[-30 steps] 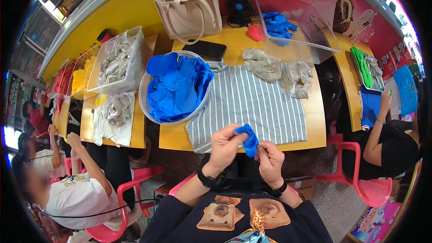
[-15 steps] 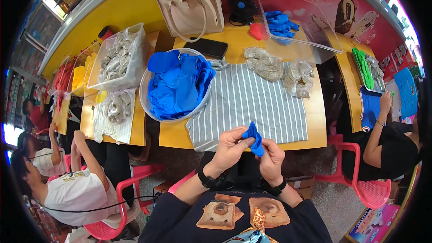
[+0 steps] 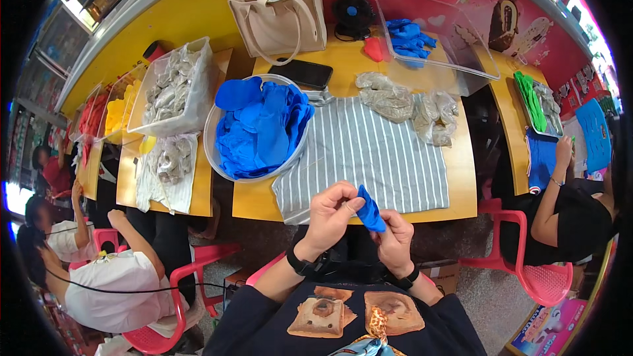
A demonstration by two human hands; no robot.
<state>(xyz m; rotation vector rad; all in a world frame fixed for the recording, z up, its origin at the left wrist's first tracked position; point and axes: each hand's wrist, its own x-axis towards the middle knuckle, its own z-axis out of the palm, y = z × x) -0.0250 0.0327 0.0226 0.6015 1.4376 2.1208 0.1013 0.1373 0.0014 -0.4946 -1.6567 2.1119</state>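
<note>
"Pinching something down there with both hands, isn't that person?"

"Yes, a small, soft, bright blue piece (image 3: 370, 210), by the near edge of the counter. The left hand (image 3: 331, 209) has its upper end between thumb and fingers; the right hand (image 3: 395, 240) nips its lower end."

"And just past the hands?"

"A grey cloth with white stripes (image 3: 369, 151), spread flat on the yellowish wooden counter (image 3: 463, 191). At its left side sits a round, whitish plastic tub (image 3: 210, 140), heaped with flat, bright blue pieces (image 3: 264, 125)."

"What are those lumps farther up?"

"Two clear plastic bags with something grey-brown inside (image 3: 390, 100), side by side at the cloth's far right corner. What fills them, I can't tell from where I stand. Behind the tub lies a flat black phone (image 3: 303, 74)."

"And over by the wall?"

"A beige tote bag with looped handles (image 3: 280, 20), then a small black fan with a blue centre (image 3: 353, 13). To the fan's right is a clear rectangular plastic bin (image 3: 435, 78), with more crumpled blue pieces (image 3: 410, 38) in it."
</note>
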